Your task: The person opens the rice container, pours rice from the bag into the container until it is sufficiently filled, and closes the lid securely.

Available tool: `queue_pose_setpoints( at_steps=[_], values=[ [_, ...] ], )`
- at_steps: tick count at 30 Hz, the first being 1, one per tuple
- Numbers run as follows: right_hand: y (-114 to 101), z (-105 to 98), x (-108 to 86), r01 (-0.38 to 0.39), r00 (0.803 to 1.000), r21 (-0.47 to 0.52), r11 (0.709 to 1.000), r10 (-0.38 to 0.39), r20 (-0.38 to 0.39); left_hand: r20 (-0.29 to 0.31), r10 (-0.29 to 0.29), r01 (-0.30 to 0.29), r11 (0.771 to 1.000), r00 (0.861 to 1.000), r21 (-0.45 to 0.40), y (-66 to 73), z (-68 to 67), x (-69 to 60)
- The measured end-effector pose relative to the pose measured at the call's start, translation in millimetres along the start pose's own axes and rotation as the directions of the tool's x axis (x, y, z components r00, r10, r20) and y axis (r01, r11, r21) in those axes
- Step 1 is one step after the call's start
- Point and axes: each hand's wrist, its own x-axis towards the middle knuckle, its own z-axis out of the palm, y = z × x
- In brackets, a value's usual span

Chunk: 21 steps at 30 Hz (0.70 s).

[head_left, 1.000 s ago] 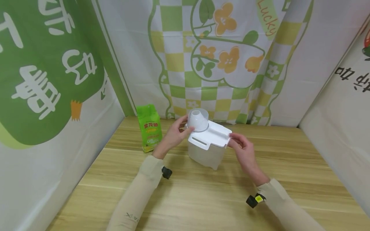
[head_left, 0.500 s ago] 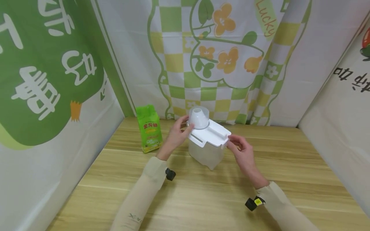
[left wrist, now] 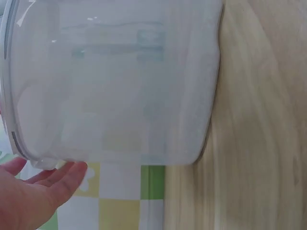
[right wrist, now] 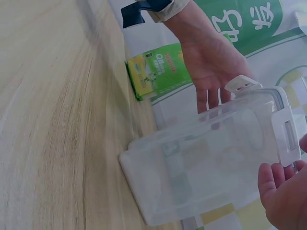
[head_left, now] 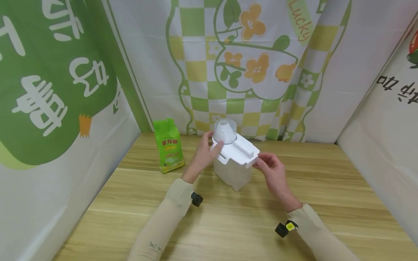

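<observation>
A translucent storage container [head_left: 231, 175] with a white lid [head_left: 240, 149] stands upright on the table. On the lid's far left part sits a clear cup [head_left: 225, 131] over a white cone-shaped piece. My left hand [head_left: 205, 154] holds the lid's left end, thumb on top near the cup, fingers at the far side; in the left wrist view its fingers [left wrist: 61, 184] lie under the rim. At the opposite end my right hand [head_left: 272, 172] grips the lid's edge by a white latch [right wrist: 286, 135]. Another latch [right wrist: 243, 84] on the long side sticks outward.
A green food bag [head_left: 169, 146] stands upright on the wooden table [head_left: 228, 232], left of the container. Patterned cloth [head_left: 261, 83] hangs close behind, and printed sheets [head_left: 65, 181] enclose both sides.
The container has turned slightly clockwise as seen from above, its right end coming nearer. My left hand has shifted a little right with it; my right hand has moved slightly left. The bag stays put.
</observation>
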Motion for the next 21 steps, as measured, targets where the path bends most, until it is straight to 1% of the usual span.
queue_pose_setpoints(
  at_steps=[3,5,7,10,13,16,21],
  values=[
    [0.9,1.0,0.7,-0.029,1.0,0.043,0.999,0.029,-0.002,0.015,0.002,-0.002,1.0,1.0,-0.008,0.1,3.7,-1.7],
    [1.7,1.9,1.3,-0.04,0.999,0.101,0.994,0.041,-0.002,0.023,0.0,0.001,1.0,1.0,-0.015,0.4,5.5,-3.0],
    [2.3,3.0,1.8,-0.047,0.999,0.165,0.985,0.048,-0.002,0.031,0.001,-0.001,1.0,1.0,-0.019,0.9,6.7,-4.0],
    [2.0,3.8,2.3,-0.07,0.997,0.255,0.964,0.072,0.003,0.033,0.008,-0.007,1.0,0.999,-0.028,1.0,8.0,-5.1],
    [0.4,4.5,2.3,-0.102,0.995,0.324,0.94,0.103,0.014,0.03,0.018,-0.017,0.999,0.999,-0.032,0.7,8.6,-5.7],
    [-1.3,4.6,2.3,-0.151,0.988,0.383,0.911,0.148,0.038,0.022,0.029,-0.029,0.999,0.999,-0.026,-0.2,9.1,-5.7],
    [-1.6,4.2,3.0,-0.237,0.971,0.484,0.842,0.227,0.081,0.019,0.041,-0.04,0.999,0.999,-0.037,-1.6,9.6,-5.1]
  ],
)
